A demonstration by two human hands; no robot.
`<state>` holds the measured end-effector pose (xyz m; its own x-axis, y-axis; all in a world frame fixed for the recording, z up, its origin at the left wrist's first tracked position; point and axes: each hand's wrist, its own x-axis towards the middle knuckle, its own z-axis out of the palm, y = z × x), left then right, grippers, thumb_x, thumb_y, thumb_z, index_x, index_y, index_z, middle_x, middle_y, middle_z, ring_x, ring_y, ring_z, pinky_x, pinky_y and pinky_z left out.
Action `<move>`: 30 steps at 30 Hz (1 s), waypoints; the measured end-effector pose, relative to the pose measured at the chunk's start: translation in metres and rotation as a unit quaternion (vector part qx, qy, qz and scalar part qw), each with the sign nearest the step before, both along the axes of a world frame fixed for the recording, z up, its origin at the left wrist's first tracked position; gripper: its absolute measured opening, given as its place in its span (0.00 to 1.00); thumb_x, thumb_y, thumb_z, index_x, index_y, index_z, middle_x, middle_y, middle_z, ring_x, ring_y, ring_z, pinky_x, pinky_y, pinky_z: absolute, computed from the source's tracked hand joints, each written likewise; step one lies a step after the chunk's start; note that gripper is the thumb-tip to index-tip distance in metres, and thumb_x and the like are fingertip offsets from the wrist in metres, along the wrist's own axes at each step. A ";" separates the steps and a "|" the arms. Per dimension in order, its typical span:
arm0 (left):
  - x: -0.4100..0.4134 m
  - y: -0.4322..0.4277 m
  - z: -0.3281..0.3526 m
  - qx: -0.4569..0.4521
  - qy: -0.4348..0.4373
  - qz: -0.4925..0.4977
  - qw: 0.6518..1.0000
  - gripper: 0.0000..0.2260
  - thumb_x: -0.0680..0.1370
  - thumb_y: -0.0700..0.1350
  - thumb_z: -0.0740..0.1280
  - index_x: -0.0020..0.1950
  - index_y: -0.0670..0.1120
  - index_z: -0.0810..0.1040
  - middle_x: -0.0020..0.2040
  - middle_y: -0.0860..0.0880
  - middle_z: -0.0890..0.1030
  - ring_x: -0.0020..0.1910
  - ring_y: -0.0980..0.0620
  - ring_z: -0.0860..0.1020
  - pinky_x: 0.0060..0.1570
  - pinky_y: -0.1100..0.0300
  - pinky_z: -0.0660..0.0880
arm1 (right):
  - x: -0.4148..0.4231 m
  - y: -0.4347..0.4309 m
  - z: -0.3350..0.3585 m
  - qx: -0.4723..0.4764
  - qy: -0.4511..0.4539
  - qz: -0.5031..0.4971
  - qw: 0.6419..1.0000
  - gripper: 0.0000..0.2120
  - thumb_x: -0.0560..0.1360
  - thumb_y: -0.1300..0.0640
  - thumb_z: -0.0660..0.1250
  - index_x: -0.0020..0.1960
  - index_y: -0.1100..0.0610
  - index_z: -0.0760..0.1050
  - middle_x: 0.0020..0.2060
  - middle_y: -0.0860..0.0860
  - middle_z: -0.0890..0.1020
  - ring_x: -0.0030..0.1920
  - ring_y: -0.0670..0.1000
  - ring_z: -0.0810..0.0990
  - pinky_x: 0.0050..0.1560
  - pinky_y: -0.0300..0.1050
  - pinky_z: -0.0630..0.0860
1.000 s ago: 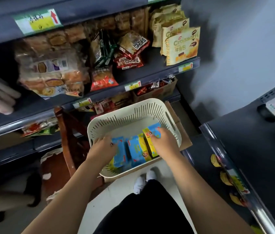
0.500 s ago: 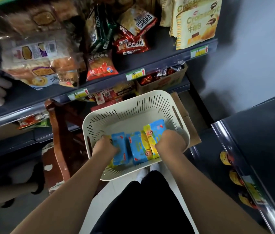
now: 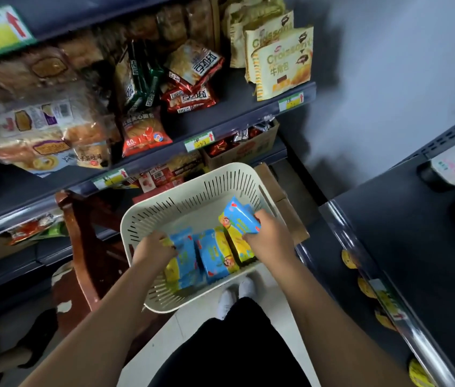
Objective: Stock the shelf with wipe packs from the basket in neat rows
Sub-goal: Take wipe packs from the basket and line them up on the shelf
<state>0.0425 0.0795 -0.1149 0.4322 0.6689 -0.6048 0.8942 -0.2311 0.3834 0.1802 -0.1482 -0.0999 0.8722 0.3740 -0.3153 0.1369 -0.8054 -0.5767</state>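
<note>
Down inside the basket (image 3: 193, 188), the right hand (image 3: 269, 241) is clamped round the near end of one wipe pack (image 3: 237, 216), fingers curled over its edge, and that pack stands tilted up, higher than its neighbours. The left hand (image 3: 153, 251) grips a second pack (image 3: 183, 255) at the left end of the row, fingers wrapped over its top; that one sits low among the others. Between them a middle pack (image 3: 215, 256) stands on edge, untouched, and at least one more shows under the right hand; the full count is hard to tell. All lie in the near half of the cream slotted basket, which seems to sit on a cardboard box (image 3: 290, 219) beside a wooden chair (image 3: 81, 247).

By my reading, the step in hand is picking packs out, one per hand; no wipe pack shows on any shelf yet. Next comes lifting both clear of the basket wall and carrying them to a shelf. The snack shelf (image 3: 243, 107) ahead is crowded with croissant bags (image 3: 285, 62) and other packets, while the dark shelf (image 3: 416, 247) to the right shows bare surface; which is meant I cannot tell. The packs look soft, so a firm hold and square placing, edges aligned, will matter for a neat row
</note>
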 end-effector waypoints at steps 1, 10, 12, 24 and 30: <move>-0.001 0.004 0.010 -0.021 -0.031 0.037 0.999 0.15 0.68 0.44 0.78 0.51 0.44 0.80 0.43 0.42 0.83 0.41 0.41 0.82 0.42 0.50 0.80 | 0.003 -0.001 0.011 0.006 0.015 -0.011 1.000 0.11 0.71 0.56 0.74 0.50 0.52 0.75 0.39 0.48 0.78 0.40 0.55 0.76 0.31 0.43 0.62; 0.008 0.027 0.127 -0.233 -0.338 0.249 0.877 0.07 0.74 0.32 0.73 0.52 0.36 0.81 0.45 0.39 0.84 0.39 0.45 0.84 0.36 0.56 0.84 | 0.015 -0.017 0.128 0.162 -0.008 -0.075 0.984 0.05 0.74 0.61 0.69 0.45 0.52 0.76 0.38 0.49 0.80 0.36 0.45 0.77 0.35 0.38 0.73; 0.023 0.021 0.156 -0.261 -0.394 0.235 0.849 0.09 0.76 0.34 0.72 0.55 0.35 0.80 0.48 0.38 0.84 0.43 0.44 0.84 0.43 0.54 0.85 | 0.016 -0.027 0.160 0.177 -0.043 -0.066 0.981 0.11 0.77 0.64 0.68 0.55 0.52 0.81 0.47 0.49 0.81 0.47 0.48 0.81 0.48 0.41 0.77; 0.075 -0.095 0.278 -0.390 -0.528 0.038 0.754 0.08 0.80 0.33 0.64 0.57 0.37 0.79 0.55 0.37 0.85 0.48 0.46 0.86 0.43 0.57 0.84 | -0.006 -0.121 0.301 0.237 -0.256 -0.150 0.925 0.17 0.75 0.64 0.72 0.59 0.47 0.83 0.52 0.40 0.84 0.53 0.40 0.81 0.55 0.38 0.76; 0.091 -0.175 0.315 -0.441 -0.508 -0.030 0.739 0.12 0.79 0.33 0.65 0.62 0.32 0.76 0.57 0.35 0.84 0.51 0.44 0.84 0.48 0.54 0.84 | -0.041 -0.208 0.340 0.236 -0.327 -0.206 0.892 0.19 0.74 0.68 0.72 0.58 0.48 0.84 0.49 0.38 0.83 0.52 0.37 0.80 0.50 0.28 0.73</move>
<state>0.1332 -0.0959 0.1997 0.9760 0.1690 -0.1373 0.0394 0.4828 0.8749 0.1394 -0.3558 0.2402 0.9059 -0.0651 0.4185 0.3161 -0.5538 -0.7703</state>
